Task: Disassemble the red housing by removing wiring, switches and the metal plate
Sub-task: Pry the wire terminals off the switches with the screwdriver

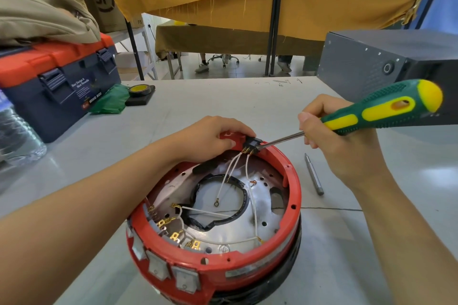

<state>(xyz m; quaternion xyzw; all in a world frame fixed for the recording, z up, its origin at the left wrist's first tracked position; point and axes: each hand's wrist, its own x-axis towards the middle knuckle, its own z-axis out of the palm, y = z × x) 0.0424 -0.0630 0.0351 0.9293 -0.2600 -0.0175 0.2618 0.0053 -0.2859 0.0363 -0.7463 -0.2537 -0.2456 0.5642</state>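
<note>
We have the round red housing [247, 264] sitting open side up on the grey table [198, 106], close in front of us. Inside lies a shiny perforated metal plate [238, 228] with a ragged central opening, crossed by thin white wires [250, 195]. Grey rocker switches [158, 266] line the near outer wall. Our left hand [210, 137] curls over the far rim beside a black terminal block [251, 143]. Our right hand [339, 136] grips a green-and-yellow screwdriver [381, 109], its tip at that block.

Workshop: toolbox [57, 82], tape roll [139, 89], workbench [223, 96].
</note>
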